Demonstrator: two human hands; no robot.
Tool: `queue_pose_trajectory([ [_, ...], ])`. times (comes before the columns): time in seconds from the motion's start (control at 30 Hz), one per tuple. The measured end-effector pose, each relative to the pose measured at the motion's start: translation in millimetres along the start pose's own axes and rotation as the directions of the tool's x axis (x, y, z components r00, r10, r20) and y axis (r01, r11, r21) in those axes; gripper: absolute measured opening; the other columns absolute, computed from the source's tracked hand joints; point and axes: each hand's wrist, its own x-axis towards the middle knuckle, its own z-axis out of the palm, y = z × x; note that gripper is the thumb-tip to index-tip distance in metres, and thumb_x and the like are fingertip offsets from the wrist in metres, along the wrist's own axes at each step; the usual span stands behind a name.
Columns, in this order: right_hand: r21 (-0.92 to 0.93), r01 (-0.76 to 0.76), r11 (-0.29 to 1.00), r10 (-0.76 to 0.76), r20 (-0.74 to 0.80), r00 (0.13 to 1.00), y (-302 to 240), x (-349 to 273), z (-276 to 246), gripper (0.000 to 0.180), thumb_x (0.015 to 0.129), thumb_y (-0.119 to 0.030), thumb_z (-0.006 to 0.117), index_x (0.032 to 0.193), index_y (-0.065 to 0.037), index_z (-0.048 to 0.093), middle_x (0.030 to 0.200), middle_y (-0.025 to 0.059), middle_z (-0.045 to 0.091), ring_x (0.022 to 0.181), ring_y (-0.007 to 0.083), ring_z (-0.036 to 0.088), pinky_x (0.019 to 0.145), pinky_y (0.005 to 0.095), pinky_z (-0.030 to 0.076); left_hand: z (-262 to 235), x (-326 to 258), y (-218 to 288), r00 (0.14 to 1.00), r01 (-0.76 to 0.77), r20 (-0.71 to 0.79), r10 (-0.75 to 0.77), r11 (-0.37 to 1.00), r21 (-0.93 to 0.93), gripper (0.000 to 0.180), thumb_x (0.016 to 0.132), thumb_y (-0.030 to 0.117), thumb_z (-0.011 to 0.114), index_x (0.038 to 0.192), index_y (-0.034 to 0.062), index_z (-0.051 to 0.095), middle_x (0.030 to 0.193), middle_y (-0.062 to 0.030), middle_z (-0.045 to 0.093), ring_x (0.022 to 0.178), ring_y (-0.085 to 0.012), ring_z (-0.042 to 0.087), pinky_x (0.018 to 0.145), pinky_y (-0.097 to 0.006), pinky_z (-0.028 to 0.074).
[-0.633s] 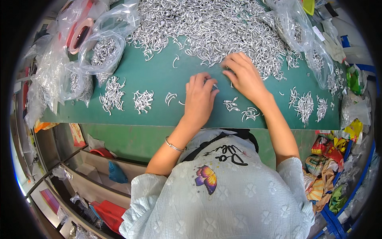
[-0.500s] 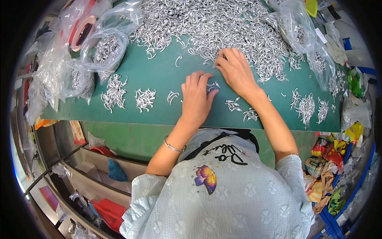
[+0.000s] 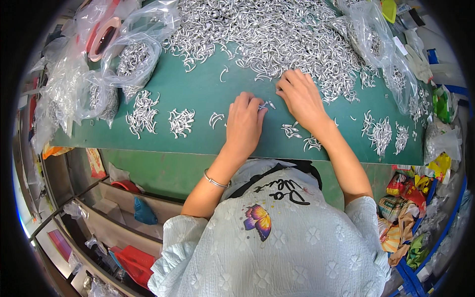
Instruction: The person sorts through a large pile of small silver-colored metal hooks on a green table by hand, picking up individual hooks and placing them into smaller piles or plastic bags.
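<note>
A smooth, matte green table spans the view, and before it is a pale, crinkled shirt with embossed flower shapes and a printed butterfly. The great pile of small, shiny, silvery pieces, mostly curved like hooks, covers the table's far part. Thin, creased clear plastic bags flank it: a left bag bulging with similar pieces, and a right bag slumped against the pile. The right hand is half open, fingers bent down at the pile's near edge; the left hand is loosely curled, its fingertips beside a few loose pieces (whether either grips one, I cannot tell). Spiky little heaps lie nearer the person, the left heap and right heap among them. A thin metal bracelet rings the left wrist. One curved piece lies alone below the pile.
</note>
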Motion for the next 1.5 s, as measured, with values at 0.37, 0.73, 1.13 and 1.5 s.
queue_pose_trajectory([
  [0.37, 0.212, -0.025, 0.977, 0.007, 0.085, 0.996, -21.0, -11.0, -6.1, 0.030, 0.076, -0.006, 0.072, 0.102, -0.003, 0.057, 0.095, 0.0116, 0.055, 0.094, 0.0327, 0.056, 0.080, 0.0423, 0.045, -3.3, 3.1, -3.1, 0.998, -0.017, -0.064, 0.018, 1.000, 0.019, 0.018, 0.077, 0.004, 0.072, 0.092, 0.0004, 0.061, 0.094, -0.0126, 0.056, 0.086, -0.0319, 0.056, 0.075, -0.041, 0.045],
  [0.73, 0.460, -0.216, 0.861, -0.063, 0.518, 0.853, -1.3, -26.0, -45.5, 0.018, 0.079, 0.003, 0.064, 0.098, 0.002, 0.062, 0.097, 0.0138, 0.057, 0.095, 0.0341, 0.058, 0.081, 0.0413, 0.047, -8.3, 7.1, -12.3, 0.997, -0.018, -0.077, 0.016, 1.000, -0.019, 0.017, 0.078, 0.001, 0.071, 0.092, -0.0018, 0.061, 0.094, -0.0141, 0.057, 0.083, -0.0331, 0.057, 0.071, -0.040, 0.047],
  [1.13, 0.393, -0.100, 0.914, -0.014, 0.277, 0.961, 9.5, -35.7, -50.1, 0.017, 0.078, 0.002, 0.067, 0.094, -0.001, 0.062, 0.096, 0.0111, 0.058, 0.095, 0.0311, 0.056, 0.085, 0.0393, 0.045, -16.0, 5.8, -8.0, 0.998, -0.057, 0.037, 0.059, 0.997, -0.050, 0.017, 0.079, -0.002, 0.068, 0.095, -0.0027, 0.061, 0.097, -0.0148, 0.057, 0.090, -0.0348, 0.057, 0.076, -0.041, 0.048],
  [1.5, 0.354, -0.193, 0.915, 0.114, 0.232, 0.966, 6.9, -48.5, -38.6, 0.017, 0.080, 0.002, 0.066, 0.095, 0.000, 0.058, 0.094, 0.0116, 0.055, 0.089, 0.0331, 0.056, 0.076, 0.0400, 0.046, -10.5, 6.9, -14.6, 0.995, -0.097, -0.038, 0.095, 0.994, -0.058, 0.017, 0.079, -0.002, 0.067, 0.095, -0.0026, 0.061, 0.098, -0.0143, 0.058, 0.086, -0.0342, 0.059, 0.074, -0.041, 0.049],
])
